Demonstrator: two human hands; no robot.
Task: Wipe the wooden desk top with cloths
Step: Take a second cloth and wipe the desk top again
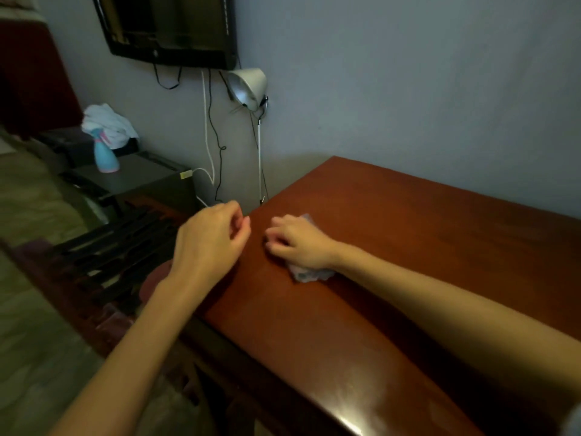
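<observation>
From the head view, our right hand point(297, 243) lies on the crumpled pale cloth point(306, 275), fingers curled over it, pressing it onto the wooden desk top point(408, 247) near its left edge. Our left hand point(210, 240) hovers just beside, fingers loosely curled, holding nothing. A blue spray bottle point(106, 155) stands well apart on a dark cabinet.

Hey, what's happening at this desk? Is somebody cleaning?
Yes. A person is wiping the wooden desk top with a crumpled cloth, gripped and pressed down under the right hand near the desk's left end. The left hand hovers beside it over the desk's edge, fingers loosely curled, holding nothing. A blue spray bottle stands on a dark cabinet to the left, with a white cloth bundled behind it.
</observation>
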